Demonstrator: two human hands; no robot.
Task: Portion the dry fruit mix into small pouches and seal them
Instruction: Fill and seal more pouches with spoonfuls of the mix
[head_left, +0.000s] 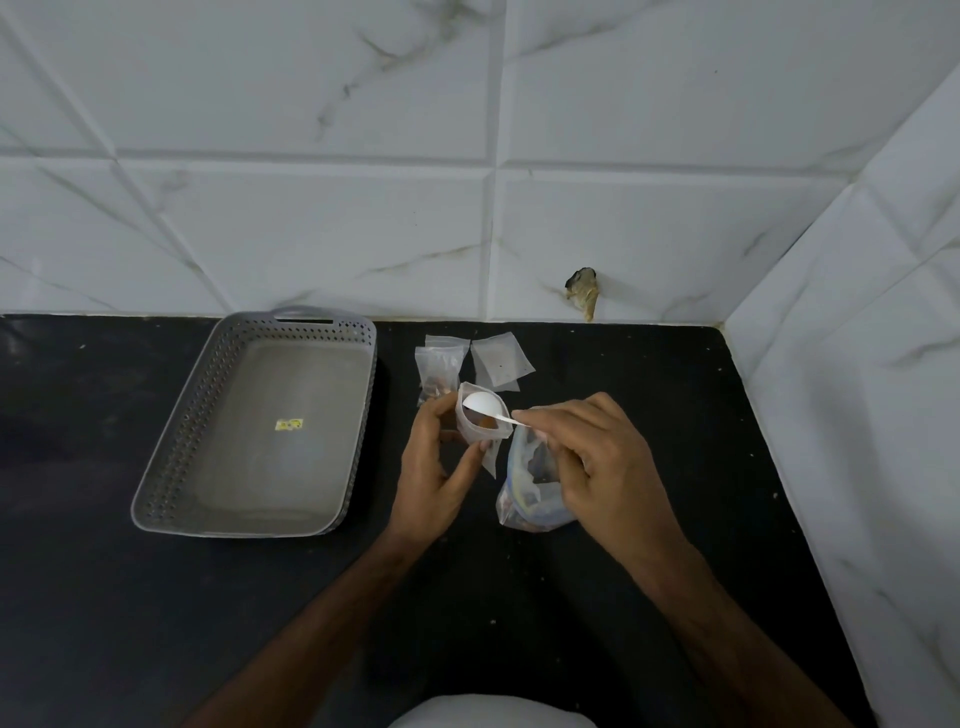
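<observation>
The left hand (434, 457) grips an open pouch (480, 421) over the counter while the right hand (597, 462) pinches a spoon (488, 405) tipped at its mouth; a slack rim could spill fruit.

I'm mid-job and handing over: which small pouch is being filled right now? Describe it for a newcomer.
On the black countertop, right of the grey perforated plastic basket, the left hand holds a small clear plastic pouch upright and open. Unlike the flat pouches lying behind it, a white plastic spoon sits in its mouth.
</observation>
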